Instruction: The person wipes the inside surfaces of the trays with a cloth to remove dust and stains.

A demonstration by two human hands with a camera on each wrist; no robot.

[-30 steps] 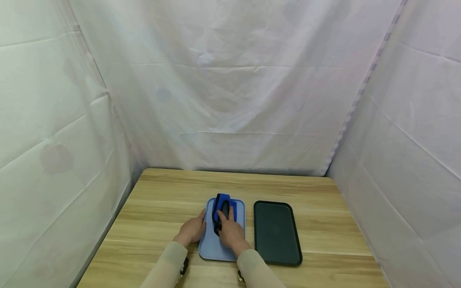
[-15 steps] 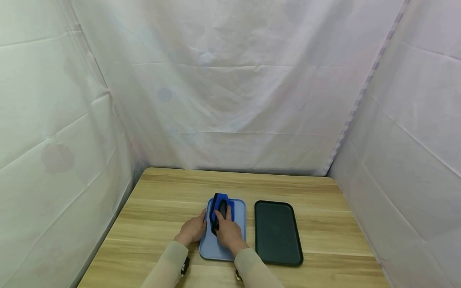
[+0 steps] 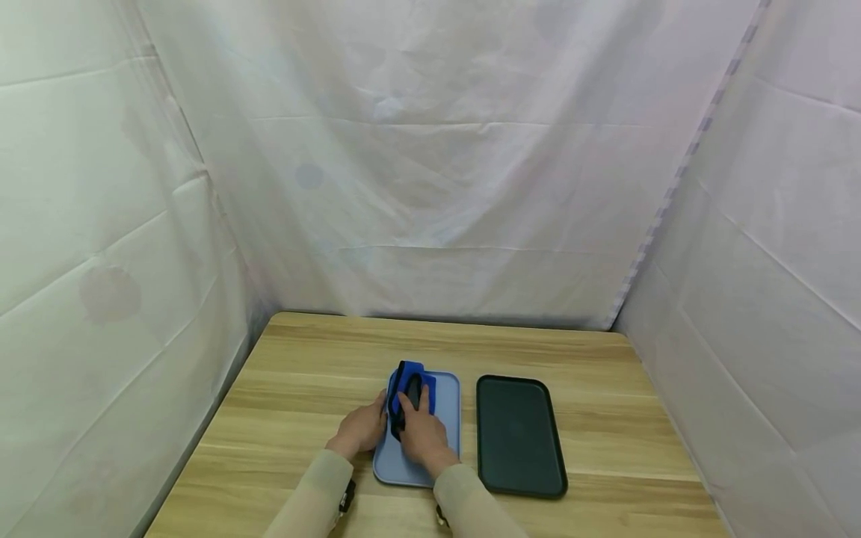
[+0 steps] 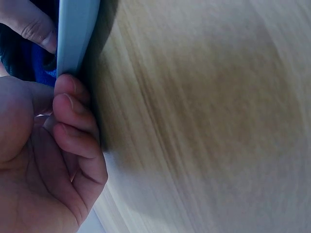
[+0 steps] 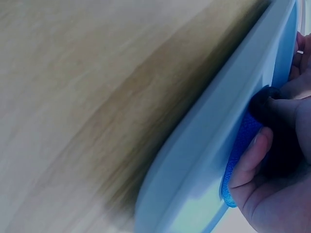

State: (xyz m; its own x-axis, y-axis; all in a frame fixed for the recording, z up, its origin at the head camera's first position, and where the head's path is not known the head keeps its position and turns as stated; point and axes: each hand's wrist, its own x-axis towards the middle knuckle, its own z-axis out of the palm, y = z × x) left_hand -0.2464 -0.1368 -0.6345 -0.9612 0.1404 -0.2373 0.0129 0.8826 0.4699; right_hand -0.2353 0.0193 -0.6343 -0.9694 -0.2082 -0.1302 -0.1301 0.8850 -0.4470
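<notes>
A light blue tray lies on the wooden table. My left hand holds its left edge; in the left wrist view, the curled fingers sit against the outer side of the rim. On the tray's upper left part lies a blue textured pad with a black handle and a black strip along its left side. My right hand grips the handle from above, index finger stretched forward along it. Close up in the right wrist view, fingers curl round the black part over the blue pad. The palm hides much of it.
A dark green tray lies just right of the light blue one, with a narrow strip of table between. The wooden table ends at white cloth walls at the back and both sides.
My right hand and the blue pad have slid slightly to the left over the light blue tray, towards its left rim. The left hand keeps its hold on the edge.
</notes>
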